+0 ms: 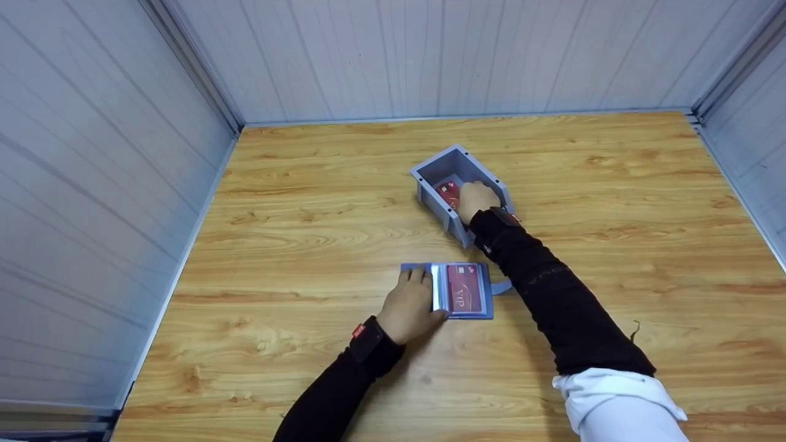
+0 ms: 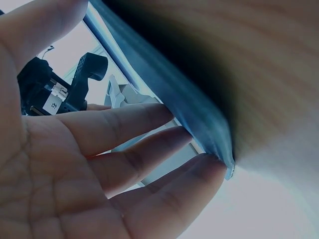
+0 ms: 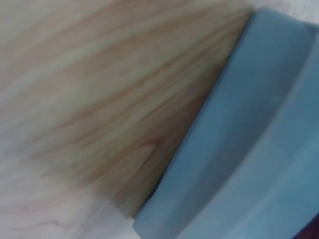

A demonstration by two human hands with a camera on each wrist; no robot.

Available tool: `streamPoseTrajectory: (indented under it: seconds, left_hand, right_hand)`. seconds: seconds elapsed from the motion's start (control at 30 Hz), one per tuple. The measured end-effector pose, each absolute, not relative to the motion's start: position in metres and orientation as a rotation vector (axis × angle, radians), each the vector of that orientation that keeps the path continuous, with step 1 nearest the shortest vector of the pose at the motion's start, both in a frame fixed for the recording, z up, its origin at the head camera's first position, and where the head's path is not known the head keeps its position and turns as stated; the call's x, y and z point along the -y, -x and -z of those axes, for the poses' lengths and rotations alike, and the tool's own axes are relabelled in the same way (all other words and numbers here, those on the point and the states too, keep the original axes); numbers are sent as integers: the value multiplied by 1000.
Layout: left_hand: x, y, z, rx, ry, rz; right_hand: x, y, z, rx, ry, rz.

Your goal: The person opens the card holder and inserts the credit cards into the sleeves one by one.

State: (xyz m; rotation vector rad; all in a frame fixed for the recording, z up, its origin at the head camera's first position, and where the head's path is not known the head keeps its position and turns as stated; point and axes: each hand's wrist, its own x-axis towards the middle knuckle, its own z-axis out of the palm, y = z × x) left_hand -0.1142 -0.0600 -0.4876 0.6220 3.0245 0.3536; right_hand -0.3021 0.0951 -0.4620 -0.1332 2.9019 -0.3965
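Note:
A blue card holder (image 1: 487,292) lies spread on the wooden table, a red card (image 1: 465,288) marked "VIP" in its right-hand sleeve. My left hand (image 1: 408,307) rests across its left side, thumb near the lower edge. In the left wrist view the extended fingers (image 2: 149,164) touch the edge of the holder (image 2: 194,104). My right hand (image 1: 479,199) reaches into a grey bin (image 1: 433,199) where another red card (image 1: 448,191) is visible. Its fingertips are hidden, so a hold cannot be made out. The right wrist view shows just the bin's side (image 3: 224,139) and the tabletop.
The bin stands at an angle just beyond the card holder. A strap tab (image 1: 501,286) sticks out from the holder's right side, under the right forearm. Pale panel walls (image 1: 393,61) border the table (image 1: 295,215) at the back and both sides.

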Motion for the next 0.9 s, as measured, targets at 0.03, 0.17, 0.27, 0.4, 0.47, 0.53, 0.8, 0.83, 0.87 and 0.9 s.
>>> streamPoseTrajectory:
  seconds: [0.03,0.17,0.27,0.4,0.47,0.53,0.8,0.83,0.87,0.9]
  left_hand:
    - [60,114,488,-3023,-619,-358]
    - [60,114,488,-3013,-604,-382]
    - [59,114,487,-3006,-599,-402]
    - [60,114,486,-3013,-606,-412]
    - [60,114,487,-3016,-606,-405]
    - [60,114,487,-3019,-598,-399]
    - [60,115,488,-3019,-594,-406]
    - [60,114,488,-3019,-595,-409]
    - [60,114,488,-3015,-593,-412]
    - [60,115,487,-3010,-594,-413]
  right_hand:
    - [-96,302,462,-2906,133,402]
    - [-97,301,461,-2917,130,440]
    - [-99,300,459,-2932,132,461]
    - [-100,299,455,-2956,137,503]
    - [-101,299,453,-2957,143,539]
    - [-103,299,450,-2945,159,586]
    - [-118,296,441,-2892,185,791]
    - [-120,295,440,-2880,179,824]
    - [-121,294,439,-2864,177,864]
    - [-123,293,437,-2845,172,910]
